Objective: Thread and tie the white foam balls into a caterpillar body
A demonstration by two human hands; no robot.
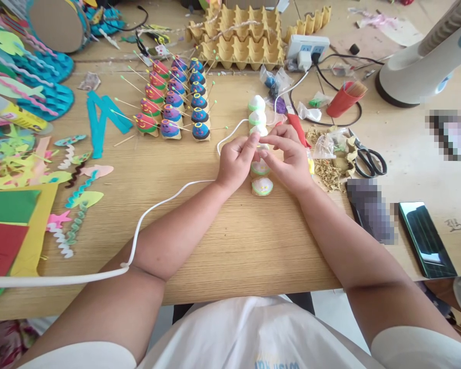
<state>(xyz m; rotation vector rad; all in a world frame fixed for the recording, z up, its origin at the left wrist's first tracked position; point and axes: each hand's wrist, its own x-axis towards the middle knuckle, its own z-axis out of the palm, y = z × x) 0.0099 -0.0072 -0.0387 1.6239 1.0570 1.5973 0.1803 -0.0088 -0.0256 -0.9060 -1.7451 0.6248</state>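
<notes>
My left hand [236, 160] is closed in a pinch, thumb against the bent fingers, above a row of white egg-carton cups with green rims. Facing it, my right hand [290, 159] is also closed, its thumb and forefinger meeting the left fingertips. Whatever sits between the fingertips is too small to make out. Under the hands, the middle cups are partly hidden. The nearest white cup [262, 185] shows a pale pink top with small yellow marks. Behind the hands stand more white cups [257, 103]. A thin white cord [153, 206] runs across the table past my left forearm.
Left of the hands stand painted red, purple and blue cups [171, 113] with thin pins. Cardboard egg trays [242, 38], a power strip [307, 47] and a red cup of sticks [343, 100] lie beyond. Scissors [369, 158] and a phone [426, 238] are at right; paper cutouts [21, 159] at left.
</notes>
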